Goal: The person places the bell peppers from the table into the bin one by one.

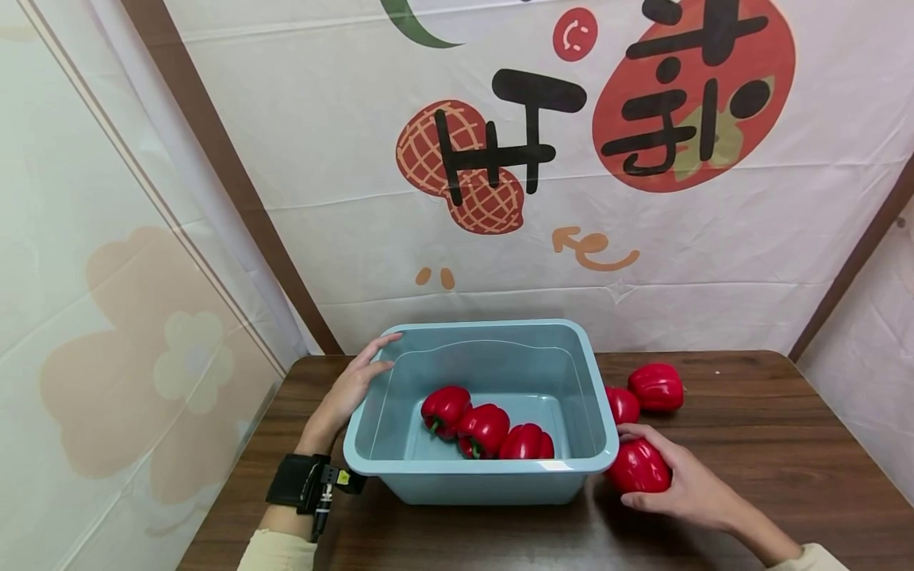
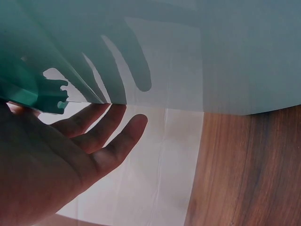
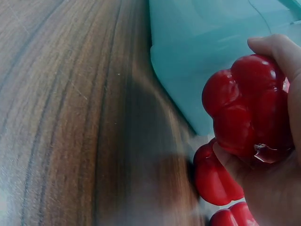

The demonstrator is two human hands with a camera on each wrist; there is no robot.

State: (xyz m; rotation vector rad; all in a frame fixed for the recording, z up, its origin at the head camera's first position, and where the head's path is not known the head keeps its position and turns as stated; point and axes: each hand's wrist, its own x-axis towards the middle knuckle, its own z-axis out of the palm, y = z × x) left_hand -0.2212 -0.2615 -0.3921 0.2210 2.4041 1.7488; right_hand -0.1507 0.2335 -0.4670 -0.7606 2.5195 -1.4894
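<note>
Several extended fingers of the left hand [image 1: 348, 395] touch the rim of a light-blue tub [image 1: 485, 485]; between the hands, inside it, lie three red peppers [image 1: 484, 431]. The right hand [image 1: 689, 490] grips a glossy, lobed red pepper [image 1: 638, 466] just outside the tub; beyond that hand, two more peppers [image 1: 655, 387] sit on the desk [image 1: 764, 444].

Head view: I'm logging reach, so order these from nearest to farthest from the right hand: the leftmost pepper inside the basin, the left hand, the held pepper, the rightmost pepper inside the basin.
1. Held pepper: in the right hand.
2. Rightmost pepper: inside the basin.
3. Leftmost pepper: inside the basin, farther left.
4. Left hand: at the basin's left rim.
</note>
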